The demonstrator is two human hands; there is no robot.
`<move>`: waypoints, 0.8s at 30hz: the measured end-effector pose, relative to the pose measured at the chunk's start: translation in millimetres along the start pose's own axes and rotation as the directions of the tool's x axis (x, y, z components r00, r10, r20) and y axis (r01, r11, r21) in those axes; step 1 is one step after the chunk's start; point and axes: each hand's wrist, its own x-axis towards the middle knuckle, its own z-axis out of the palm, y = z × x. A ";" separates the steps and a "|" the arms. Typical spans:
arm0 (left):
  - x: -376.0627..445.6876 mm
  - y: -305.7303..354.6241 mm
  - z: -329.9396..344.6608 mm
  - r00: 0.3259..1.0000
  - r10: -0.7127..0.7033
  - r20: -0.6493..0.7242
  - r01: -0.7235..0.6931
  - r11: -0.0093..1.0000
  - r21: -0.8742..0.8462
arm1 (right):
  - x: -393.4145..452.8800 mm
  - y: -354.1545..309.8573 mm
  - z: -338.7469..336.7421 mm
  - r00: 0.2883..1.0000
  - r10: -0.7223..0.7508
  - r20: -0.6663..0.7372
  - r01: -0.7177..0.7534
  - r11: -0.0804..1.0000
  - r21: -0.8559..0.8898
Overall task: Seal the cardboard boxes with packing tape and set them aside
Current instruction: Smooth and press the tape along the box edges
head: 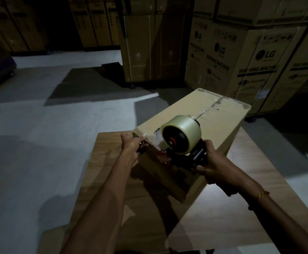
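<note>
Dim storeroom here, light falling in pale patches across the grey concrete floor (39, 125) with hard dark shadows between them. Tall cardboard cartons (241, 57) printed LG and "washing machine" stack up at the right and back. More tall cartons (94, 21) line the dark far wall. Down front, a wood-grain surface (113, 180). A flat cardboard piece (111, 66) lies on the floor.

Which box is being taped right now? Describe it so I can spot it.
Start at the wooden table in the foreground. On it lies one plain cardboard box, the tape dispenser at its near edge. Unlike the printed cartons stacked behind, it is small and unprinted on top.
</note>
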 end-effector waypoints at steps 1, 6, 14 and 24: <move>-0.5 0.8 -0.3 1.000 -0.015 -0.010 0.015 1.000 0.006 | -0.4 1.3 2.1 1.000 -0.019 -0.007 0.018 1.000 -0.021; -0.3 1.8 -1.7 0.999 -0.047 -0.012 0.048 0.997 0.066 | -2.4 3.3 2.4 0.999 -0.051 -0.013 0.050 0.998 -0.023; -11.2 0.6 -0.4 0.986 0.125 -0.114 -0.102 0.976 0.192 | -0.1 5.8 4.0 0.999 -0.040 -0.023 0.040 0.999 -0.017; -11.4 -29.9 -7.8 0.815 0.221 0.536 -0.555 0.031 0.831 | -1.1 5.9 5.9 0.998 -0.044 -0.036 0.043 0.999 -0.021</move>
